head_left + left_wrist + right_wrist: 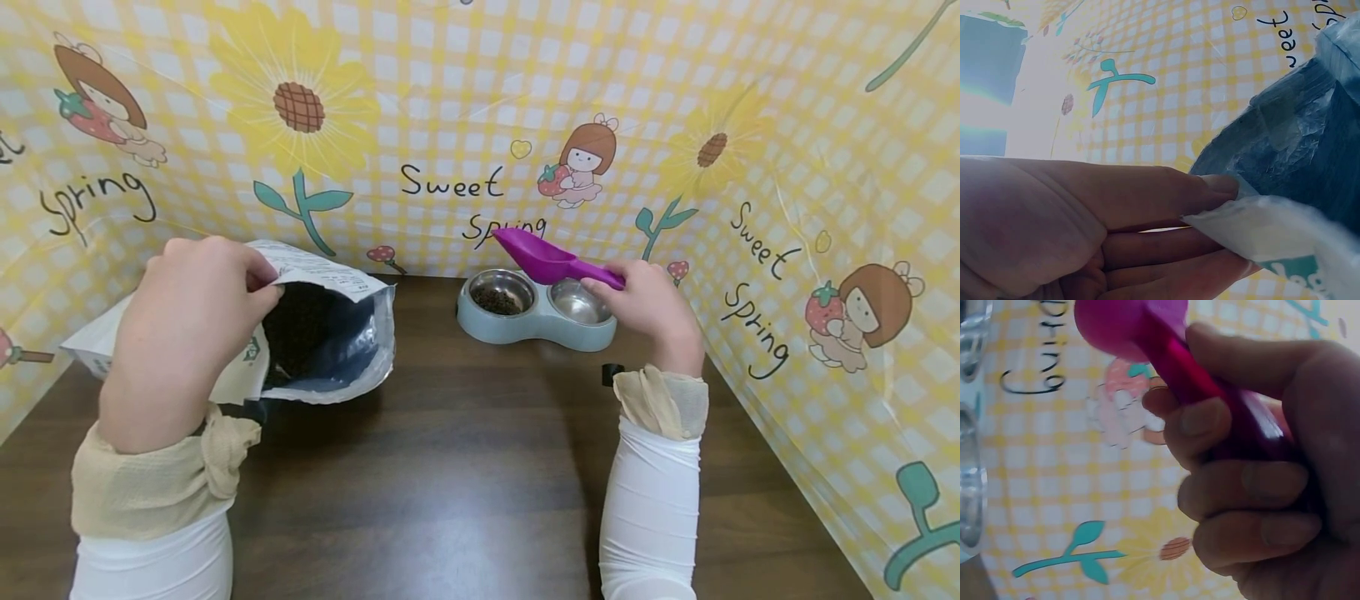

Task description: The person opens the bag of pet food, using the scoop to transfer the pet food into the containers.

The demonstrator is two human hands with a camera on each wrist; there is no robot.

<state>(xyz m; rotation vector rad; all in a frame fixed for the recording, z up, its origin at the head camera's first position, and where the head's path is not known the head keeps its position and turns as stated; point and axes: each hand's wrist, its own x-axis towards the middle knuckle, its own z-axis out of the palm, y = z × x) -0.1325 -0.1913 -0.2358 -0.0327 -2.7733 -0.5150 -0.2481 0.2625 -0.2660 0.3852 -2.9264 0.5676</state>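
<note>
My left hand pinches the rim of an open pet food bag between thumb and fingers; dark kibble shows inside against the silvery-blue lining. The left wrist view also has the bag's white edge in that pinch. With fingers curled round its handle, my right hand holds a purple scoop. The scoop is above a grey-blue double pet bowl, its tip pointing left. Brown kibble lies in the left metal bowl; bare metal shows in the right one. The scoop's inside looks bare.
A brown wooden table carries everything. Yellow checked sheeting with printed flowers and figures stands behind and to the right. A small black object lies beside the right wrist.
</note>
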